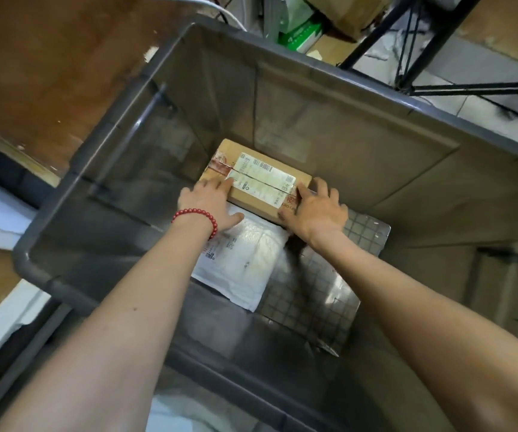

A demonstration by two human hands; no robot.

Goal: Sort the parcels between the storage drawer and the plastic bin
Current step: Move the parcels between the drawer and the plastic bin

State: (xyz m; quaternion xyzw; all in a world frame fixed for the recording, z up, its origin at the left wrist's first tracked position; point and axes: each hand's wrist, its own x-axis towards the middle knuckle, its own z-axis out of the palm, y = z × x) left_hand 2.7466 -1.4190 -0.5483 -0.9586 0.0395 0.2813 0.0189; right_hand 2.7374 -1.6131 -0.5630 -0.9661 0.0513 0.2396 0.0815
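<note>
Brown cardboard parcel (260, 182) with a white label lies deep in the grey plastic bin (360, 145), its near edge over a white padded mailer (245, 263). Left hand (207, 204) (red bead bracelet (195, 215)) rests flat-fingered on its left end; the right hand (316, 210) has its grip curled round the right end.

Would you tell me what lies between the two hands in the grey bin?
In the head view, a labelled cardboard box lies between the left hand and right hand, touching both.
</note>
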